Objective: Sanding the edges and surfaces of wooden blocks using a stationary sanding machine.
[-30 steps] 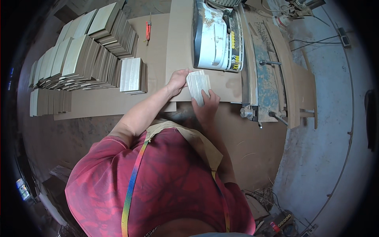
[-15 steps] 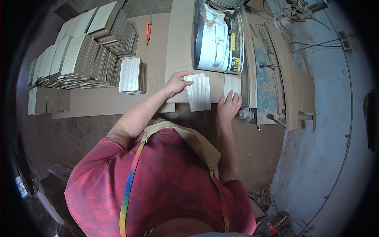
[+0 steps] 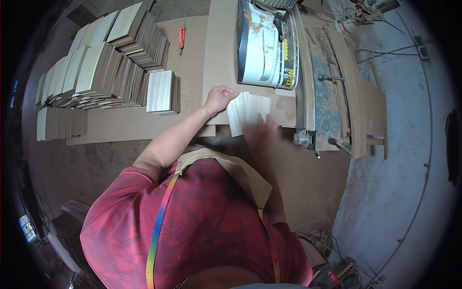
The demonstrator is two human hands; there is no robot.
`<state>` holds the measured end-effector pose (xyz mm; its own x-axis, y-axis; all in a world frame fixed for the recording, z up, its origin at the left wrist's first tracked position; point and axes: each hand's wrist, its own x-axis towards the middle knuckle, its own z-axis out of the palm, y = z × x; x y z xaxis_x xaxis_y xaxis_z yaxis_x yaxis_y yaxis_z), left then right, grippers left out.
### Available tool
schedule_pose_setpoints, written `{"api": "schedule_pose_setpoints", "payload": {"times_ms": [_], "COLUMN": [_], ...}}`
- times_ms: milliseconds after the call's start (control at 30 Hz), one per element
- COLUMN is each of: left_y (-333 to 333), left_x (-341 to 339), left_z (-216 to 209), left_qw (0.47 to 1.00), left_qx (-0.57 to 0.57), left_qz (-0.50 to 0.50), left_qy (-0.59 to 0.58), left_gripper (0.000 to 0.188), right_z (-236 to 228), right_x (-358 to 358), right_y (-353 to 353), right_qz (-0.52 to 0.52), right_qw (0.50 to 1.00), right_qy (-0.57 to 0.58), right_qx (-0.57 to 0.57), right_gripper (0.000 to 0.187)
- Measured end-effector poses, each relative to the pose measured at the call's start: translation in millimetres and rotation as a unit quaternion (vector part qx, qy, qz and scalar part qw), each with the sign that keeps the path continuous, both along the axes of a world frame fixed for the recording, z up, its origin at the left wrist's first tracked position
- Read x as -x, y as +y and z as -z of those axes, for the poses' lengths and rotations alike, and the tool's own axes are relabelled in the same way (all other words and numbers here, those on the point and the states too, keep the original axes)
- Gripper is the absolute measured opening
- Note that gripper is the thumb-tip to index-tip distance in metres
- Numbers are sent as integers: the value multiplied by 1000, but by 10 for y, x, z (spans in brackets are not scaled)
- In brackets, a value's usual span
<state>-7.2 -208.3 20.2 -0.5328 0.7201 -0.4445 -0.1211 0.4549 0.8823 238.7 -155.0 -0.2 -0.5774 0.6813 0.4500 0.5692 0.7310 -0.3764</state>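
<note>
My left hand [image 3: 221, 99] is closed at the upper left corner of a small fanned stack of thin pale wooden boards [image 3: 236, 115]. Smeared by motion, my right hand [image 3: 262, 130] grips the lower edge of another thin wooden board [image 3: 260, 105], which overlaps the right side of that stack. Just beyond it stands a white and black machine [image 3: 262, 48] with a worn, dusty cover. The end of one more pale board [image 3: 285, 92] shows at the machine's near edge.
Long rows of stacked pale boards [image 3: 91, 72] fill the left of the table, with a smaller stack [image 3: 161, 91] closer in. A red-handled tool [image 3: 182, 37] lies on the brown sheet [image 3: 192, 67]. Right of the machine is a blue metal bed [image 3: 327, 106] with protruding handles, beside a wall [image 3: 399, 144].
My right hand has drawn a board leftward from beside the machine onto the stack at my left hand. Another board's end has appeared at the machine. My left thumb has shifted off the stack's face.
</note>
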Motion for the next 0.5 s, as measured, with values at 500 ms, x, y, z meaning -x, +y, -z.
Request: {"api": "schedule_pose_setpoints", "payload": {"times_ms": [500], "left_y": [75], "left_x": [-39], "left_z": [129], "left_qw": [996], "left_qx": [-40], "left_qz": [-4], "left_qy": [-81], "left_gripper": [15], "right_z": [88], "right_x": [369], "right_y": [1150], "right_qz": [88], "right_qw": [996], "right_qy": [14], "right_qx": [-4], "right_gripper": [45]}}
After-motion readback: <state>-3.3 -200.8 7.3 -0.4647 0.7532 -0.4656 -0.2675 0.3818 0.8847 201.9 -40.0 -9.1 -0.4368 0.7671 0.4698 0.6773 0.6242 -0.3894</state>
